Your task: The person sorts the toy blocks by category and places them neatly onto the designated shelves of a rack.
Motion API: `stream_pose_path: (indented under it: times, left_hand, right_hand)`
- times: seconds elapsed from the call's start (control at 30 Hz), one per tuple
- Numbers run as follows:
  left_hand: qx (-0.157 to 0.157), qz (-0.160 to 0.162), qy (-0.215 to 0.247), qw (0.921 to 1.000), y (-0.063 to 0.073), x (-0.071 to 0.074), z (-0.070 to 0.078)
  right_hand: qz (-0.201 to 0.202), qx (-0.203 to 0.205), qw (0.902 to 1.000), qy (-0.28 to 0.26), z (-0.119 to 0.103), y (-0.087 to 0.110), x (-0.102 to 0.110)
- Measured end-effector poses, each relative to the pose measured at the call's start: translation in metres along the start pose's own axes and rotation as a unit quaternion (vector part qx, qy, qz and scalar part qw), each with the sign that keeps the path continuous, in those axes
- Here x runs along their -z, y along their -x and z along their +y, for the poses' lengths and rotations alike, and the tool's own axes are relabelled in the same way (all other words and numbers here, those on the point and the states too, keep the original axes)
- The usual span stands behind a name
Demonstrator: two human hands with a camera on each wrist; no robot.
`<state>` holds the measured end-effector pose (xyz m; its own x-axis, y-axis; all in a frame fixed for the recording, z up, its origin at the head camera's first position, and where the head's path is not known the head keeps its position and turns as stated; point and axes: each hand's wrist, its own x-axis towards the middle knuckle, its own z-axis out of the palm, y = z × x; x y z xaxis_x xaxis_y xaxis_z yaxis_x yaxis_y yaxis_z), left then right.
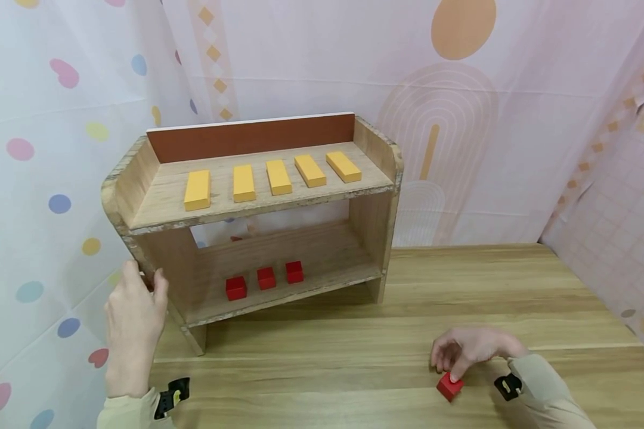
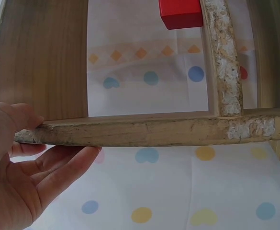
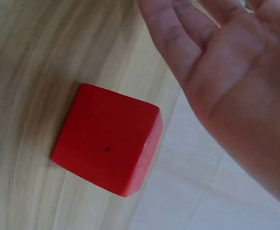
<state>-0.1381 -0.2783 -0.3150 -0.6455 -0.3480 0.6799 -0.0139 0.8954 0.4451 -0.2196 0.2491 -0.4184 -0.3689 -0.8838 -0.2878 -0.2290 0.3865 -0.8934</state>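
Observation:
A small wooden shelf unit stands on the table. My left hand grips the front edge of its left side panel, thumb on one face and fingers on the other. At the right, a red cube lies on the tabletop, close under my right hand. The thumb overlaps the cube in the head view. In the right wrist view the red cube rests on the wood, with the visible palm and fingers apart from it. Three more red cubes sit in a row on the lower board.
Several yellow blocks lie in a row on the upper board, before a brown back strip. Wood-grain tabletop extends right of the shelf unit. Patterned curtains hang behind and at both sides.

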Motion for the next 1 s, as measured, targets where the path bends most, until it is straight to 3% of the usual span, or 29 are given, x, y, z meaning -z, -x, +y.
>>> stream_pose_path:
  times: [0.13, 0.33, 0.6, 1.0]
  left_hand:
    - [0.003, -0.003, -0.001, 1.0, -0.0006, 0.0, -0.0002]
    - [0.012, -0.008, -0.003, 0.9999, -0.0008, -0.0005, -0.0011]
    - [0.018, -0.018, -0.003, 0.9997, -0.0012, 0.0, -0.0007]
    - [0.018, -0.016, -0.004, 0.9997, -0.0009, -0.0005, -0.0004]
  right_hand:
    - [0.006, -0.02, 0.9997, 0.014, -0.0012, -0.0024, -0.0026]
    - [0.059, -0.002, 0.996, 0.066, -0.0004, -0.0071, -0.0054]
    - [0.055, -0.002, 0.9977, 0.038, 0.0011, -0.0057, -0.0068]
    - [0.088, 0.009, 0.9945, 0.056, 0.0057, -0.0093, -0.0104]
